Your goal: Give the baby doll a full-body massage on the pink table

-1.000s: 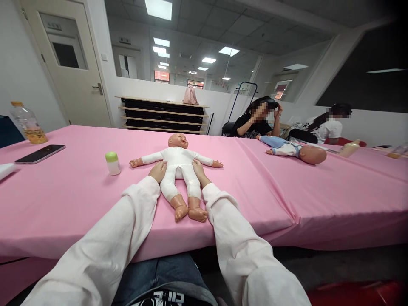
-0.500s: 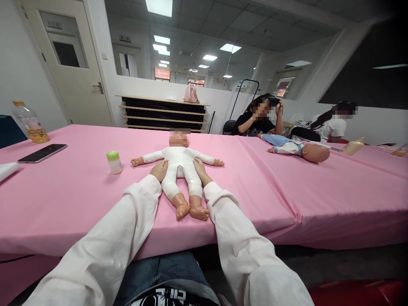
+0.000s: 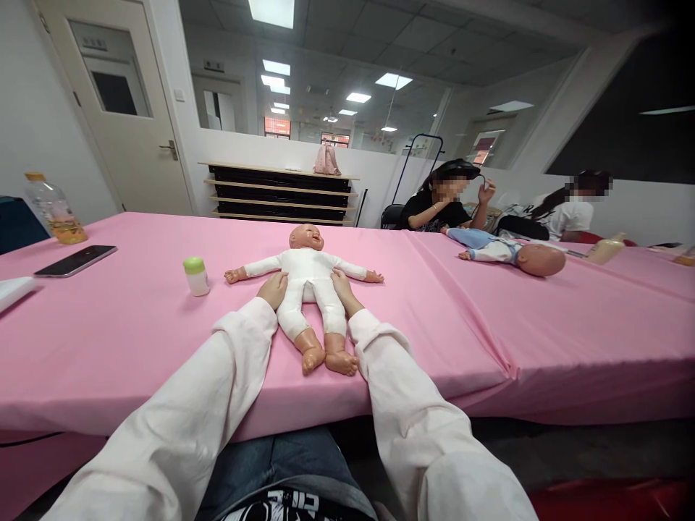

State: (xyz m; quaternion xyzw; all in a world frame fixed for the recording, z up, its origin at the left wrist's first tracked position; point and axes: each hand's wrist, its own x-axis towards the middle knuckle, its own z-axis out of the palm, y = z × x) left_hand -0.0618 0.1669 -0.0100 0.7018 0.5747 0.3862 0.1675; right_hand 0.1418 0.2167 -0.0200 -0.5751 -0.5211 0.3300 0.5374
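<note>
A baby doll (image 3: 307,269) with a white cloth body lies on its back on the pink-covered table, head away from me, arms spread to the sides and bare feet towards me. My left hand (image 3: 273,291) is closed against the left side of its waist. On the opposite side, my right hand (image 3: 344,289) grips the waist in the same way, thumb on top of the cloth. The fingers under the doll's sides are partly hidden. To the left of my left hand stands a small clear jar with a green lid (image 3: 196,276).
The pink tablecloth (image 3: 135,340) has a raised fold right of centre. On the left are a phone (image 3: 76,261) and a bottle of amber liquid (image 3: 56,210). Towards the right lie a second doll (image 3: 510,252) in blue and a pump bottle (image 3: 605,248). Two people sit beyond.
My hands and the doll stay in place. Across the table, a person's hand has moved away from the headgear, to the right. The view has shifted very slightly.
</note>
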